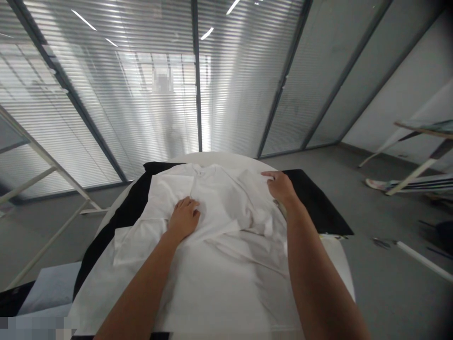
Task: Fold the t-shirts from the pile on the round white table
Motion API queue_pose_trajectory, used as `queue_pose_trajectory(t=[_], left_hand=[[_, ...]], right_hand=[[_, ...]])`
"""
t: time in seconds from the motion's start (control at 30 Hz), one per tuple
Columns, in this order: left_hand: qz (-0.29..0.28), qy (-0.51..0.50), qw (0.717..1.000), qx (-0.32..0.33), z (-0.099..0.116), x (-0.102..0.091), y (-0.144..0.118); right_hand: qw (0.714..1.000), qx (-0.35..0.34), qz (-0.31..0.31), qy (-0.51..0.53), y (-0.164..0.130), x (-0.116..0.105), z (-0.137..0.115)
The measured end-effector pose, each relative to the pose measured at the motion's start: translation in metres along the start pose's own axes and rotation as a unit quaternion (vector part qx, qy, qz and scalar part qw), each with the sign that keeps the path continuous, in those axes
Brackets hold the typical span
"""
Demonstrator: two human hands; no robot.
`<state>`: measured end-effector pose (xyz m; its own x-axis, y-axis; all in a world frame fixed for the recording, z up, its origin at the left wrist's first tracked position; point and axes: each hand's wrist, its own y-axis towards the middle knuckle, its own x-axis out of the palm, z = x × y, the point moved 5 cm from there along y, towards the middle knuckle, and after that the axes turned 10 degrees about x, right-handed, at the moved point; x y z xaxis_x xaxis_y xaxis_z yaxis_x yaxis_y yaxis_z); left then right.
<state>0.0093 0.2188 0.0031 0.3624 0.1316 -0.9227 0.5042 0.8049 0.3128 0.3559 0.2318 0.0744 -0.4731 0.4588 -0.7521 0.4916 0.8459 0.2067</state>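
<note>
1. Left grip (184,219) lies unclenched, palm down, on rumpled white fabric garment (219,203), apparently steadying it.
2. Right grip (279,186) meets garment's right edge; cannot tell whether pinching.
3. Garment overlies black fabric (313,203) on round white tabletop (226,157), likely for support.

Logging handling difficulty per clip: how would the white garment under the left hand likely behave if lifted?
The white garment is probably floppy, given its soft folds and creases. Its flat edges suggest thin, fairly light fabric. Its wide spread makes sagging likely if only the left hand lifts.
</note>
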Motion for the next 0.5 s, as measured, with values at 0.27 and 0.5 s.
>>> queue_pose_trajectory(t=[0.27, 0.5], left_hand=[[0.007, -0.005, 1.0, 0.007, -0.002, 0.001, 0.0], [0.004, -0.004, 1.0, 0.004, 0.0, 0.0, 0.001]], right_hand=[[0.985, -0.026, 0.07, 0.159, 0.012, -0.028, 0.028], [0.963, 0.102, 0.135, 0.208, 0.013, -0.042, 0.062]])
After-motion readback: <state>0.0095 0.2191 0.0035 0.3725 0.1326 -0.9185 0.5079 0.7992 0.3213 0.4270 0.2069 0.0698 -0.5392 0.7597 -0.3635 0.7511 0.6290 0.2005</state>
